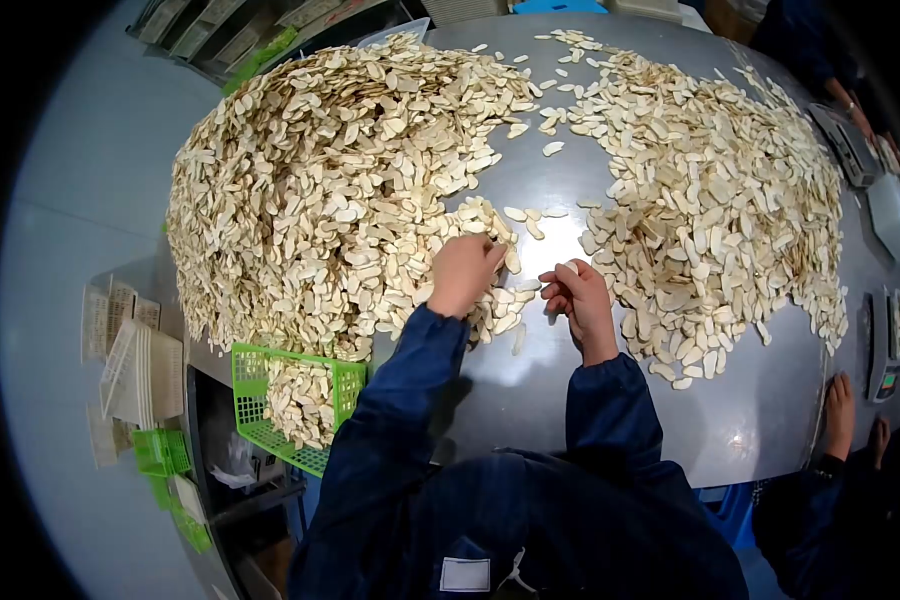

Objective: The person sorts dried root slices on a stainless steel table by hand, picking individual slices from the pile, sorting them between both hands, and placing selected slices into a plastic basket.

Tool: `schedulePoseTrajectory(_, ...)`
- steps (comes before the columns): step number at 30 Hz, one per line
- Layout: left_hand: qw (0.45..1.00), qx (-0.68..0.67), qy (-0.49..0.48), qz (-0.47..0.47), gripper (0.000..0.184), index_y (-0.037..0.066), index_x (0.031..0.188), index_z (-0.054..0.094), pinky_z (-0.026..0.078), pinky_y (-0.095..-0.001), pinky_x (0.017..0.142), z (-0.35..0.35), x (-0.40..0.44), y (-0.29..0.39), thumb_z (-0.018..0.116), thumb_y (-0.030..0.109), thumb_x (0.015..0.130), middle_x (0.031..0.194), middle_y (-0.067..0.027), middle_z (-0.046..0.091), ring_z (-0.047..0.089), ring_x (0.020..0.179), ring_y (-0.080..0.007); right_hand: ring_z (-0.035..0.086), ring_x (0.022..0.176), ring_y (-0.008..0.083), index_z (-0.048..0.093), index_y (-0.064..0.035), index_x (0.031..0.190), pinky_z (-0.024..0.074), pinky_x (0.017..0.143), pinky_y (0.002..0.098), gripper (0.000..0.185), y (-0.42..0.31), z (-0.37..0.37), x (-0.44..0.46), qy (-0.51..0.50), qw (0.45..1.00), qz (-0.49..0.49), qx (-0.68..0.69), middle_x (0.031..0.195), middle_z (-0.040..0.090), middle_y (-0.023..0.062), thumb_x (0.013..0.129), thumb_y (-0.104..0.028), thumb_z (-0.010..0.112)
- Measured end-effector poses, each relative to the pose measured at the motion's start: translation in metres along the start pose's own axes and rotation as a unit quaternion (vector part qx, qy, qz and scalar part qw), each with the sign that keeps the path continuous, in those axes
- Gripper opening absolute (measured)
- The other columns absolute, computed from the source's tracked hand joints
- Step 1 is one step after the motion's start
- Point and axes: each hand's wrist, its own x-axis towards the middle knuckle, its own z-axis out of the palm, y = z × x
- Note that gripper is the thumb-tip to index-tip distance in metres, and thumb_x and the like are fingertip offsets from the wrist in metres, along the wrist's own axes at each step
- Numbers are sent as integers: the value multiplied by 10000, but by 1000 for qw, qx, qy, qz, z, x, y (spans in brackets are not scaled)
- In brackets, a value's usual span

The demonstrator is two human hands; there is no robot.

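Observation:
A large heap of pale, oval dried slices [320, 190] covers the left side of the metal table. My left hand [462, 272] is at its right edge, fingers bent down and closed among the slices; a single slice [512, 259] lies right by the fingertips, and what they grip is hidden. To the right, over bare metal, my right hand [582, 300] has its fingers curled and thumb drawn in, closed; anything between them is too small to make out. A second, flatter heap of slices [710, 210] spreads to the right of that hand.
A green plastic basket [350, 388] with slices in it stands at the table's left front edge. Stacked white baskets [145, 375] are on the floor at left. Scales [885, 350] line the right side, where other people's hands [840, 415] rest.

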Motion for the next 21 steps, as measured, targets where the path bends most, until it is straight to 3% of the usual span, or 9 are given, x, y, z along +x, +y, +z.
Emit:
schedulePoseTrajectory(1,999,38,28,2,343,31,797,681,494,-412,635,12,8,1,641,372,798,736,-141,665,635,717,-336,611,585,116,532,1,890,484,469,208,146,-1,0,-1,0,1000,0,-4,830,655,114,893,-139,572)
schedulePoseTrajectory(4,989,127,65,31,306,41,799,667,499,-422,657,28,22,7,664,345,776,763,-146,656,632,745,-338,608,582,118,531,2,886,482,463,209,143,-1,-3,0,-2,1000,-5,-8,826,654,112,891,-135,571)
schedulePoseTrajectory(8,997,36,40,61,179,39,798,643,494,-434,670,38,26,-8,659,216,772,784,-159,649,626,783,-346,604,576,117,530,-2,875,475,462,206,152,-1,-1,-1,0,1000,-9,0,818,654,110,892,-144,578)
schedulePoseTrajectory(12,983,-182,2,-25,163,22,805,631,468,-296,609,10,14,-4,690,165,756,732,-105,638,619,665,-188,605,582,110,528,-13,866,467,475,198,142,-1,0,-1,-10,1000,-10,-5,828,658,111,894,-142,580)
schedulePoseTrajectory(13,976,-216,-7,-16,169,9,844,646,443,-237,598,1,10,-1,687,166,797,731,-51,639,593,654,-104,620,629,117,550,5,927,465,473,203,188,3,-1,2,-19,1000,-2,-19,851,661,114,914,-181,563)
schedulePoseTrajectory(16,916,-385,-108,41,197,-2,919,667,452,-229,614,-19,4,4,633,185,866,809,-24,666,623,723,-101,631,678,129,565,15,1050,456,461,201,287,0,10,-5,-59,996,5,63,891,659,126,939,-248,540)
schedulePoseTrajectory(17,902,-407,-142,24,235,-5,1014,663,463,-222,648,-32,-3,13,572,186,913,901,-25,677,643,789,-113,614,672,128,554,4,1153,438,449,198,368,-6,16,-10,-70,990,43,116,929,653,132,954,-304,519)
schedulePoseTrajectory(20,908,-413,-71,6,268,0,1065,652,470,-223,670,-53,-8,5,560,204,916,971,-47,677,649,840,-117,578,631,109,551,-11,1172,404,427,194,354,-2,18,-11,-108,985,41,131,930,647,134,959,-290,512)
schedulePoseTrajectory(21,918,-394,-46,-1,282,4,1092,641,469,-227,677,-55,-7,-10,559,208,915,975,-52,678,643,839,-116,503,547,79,547,-8,1178,334,393,193,309,-2,15,-12,-131,985,40,107,861,628,108,943,-208,523)
